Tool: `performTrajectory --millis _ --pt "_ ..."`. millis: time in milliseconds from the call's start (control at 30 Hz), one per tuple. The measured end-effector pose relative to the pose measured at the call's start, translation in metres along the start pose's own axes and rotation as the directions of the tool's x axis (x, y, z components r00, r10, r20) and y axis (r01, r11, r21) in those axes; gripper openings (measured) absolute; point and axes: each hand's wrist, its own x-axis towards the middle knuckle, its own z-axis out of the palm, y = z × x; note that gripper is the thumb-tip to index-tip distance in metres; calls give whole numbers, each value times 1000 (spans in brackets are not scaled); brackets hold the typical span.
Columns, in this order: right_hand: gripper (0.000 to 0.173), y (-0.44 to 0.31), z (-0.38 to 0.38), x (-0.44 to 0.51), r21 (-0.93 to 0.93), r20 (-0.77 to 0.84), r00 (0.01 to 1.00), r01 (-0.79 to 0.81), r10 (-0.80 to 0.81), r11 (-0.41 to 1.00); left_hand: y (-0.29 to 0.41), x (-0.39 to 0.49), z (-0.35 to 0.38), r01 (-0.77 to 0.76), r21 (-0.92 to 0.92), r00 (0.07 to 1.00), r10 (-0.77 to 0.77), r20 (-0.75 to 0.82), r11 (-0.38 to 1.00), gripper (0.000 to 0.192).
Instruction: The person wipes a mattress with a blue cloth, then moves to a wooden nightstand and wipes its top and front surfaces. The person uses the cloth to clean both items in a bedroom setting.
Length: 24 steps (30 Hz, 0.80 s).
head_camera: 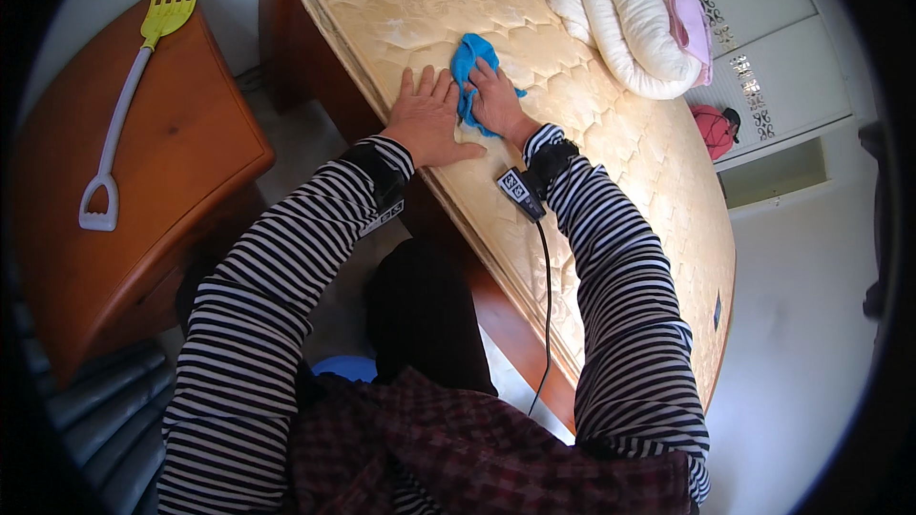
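A cream quilted mattress [630, 179] lies on a reddish-brown wooden bed frame before me. My right hand [495, 99] presses a crumpled blue cloth [474, 51] onto the mattress, its fingers bent over the cloth. Just to the left, my left hand [429, 118] rests flat on the mattress near its edge, with the fingers spread and nothing held. The fingertips of my left hand reach close to the cloth's left side. A black device with a cable [549, 286] is strapped at my right wrist.
A rolled white quilt [630, 28] with pink fabric lies at the mattress's far right. On the left, a wooden cabinet top [193, 107] bears a yellow toy fork [168, 13] with a grey handle. A blue basin-like object [346, 368] is partly visible on the floor beside my legs.
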Motion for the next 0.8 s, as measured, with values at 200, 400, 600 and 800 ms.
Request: performTrajectory --millis 200,400,600,800 --pt "33 12 1 23 -16 51 984 -171 172 985 -6 4 -1 -3 18 999 3 -43 1000 104" --pt "46 25 -1 17 -112 73 926 -362 371 925 -10 7 1 72 4 992 -71 -102 997 98" --pt "42 11 -16 -13 -160 72 921 -368 383 916 -10 5 4 160 11 968 -154 -200 987 89" --pt "26 -9 -22 -11 -89 234 972 33 -12 995 -8 -1 5 165 13 958 -158 -240 986 74"
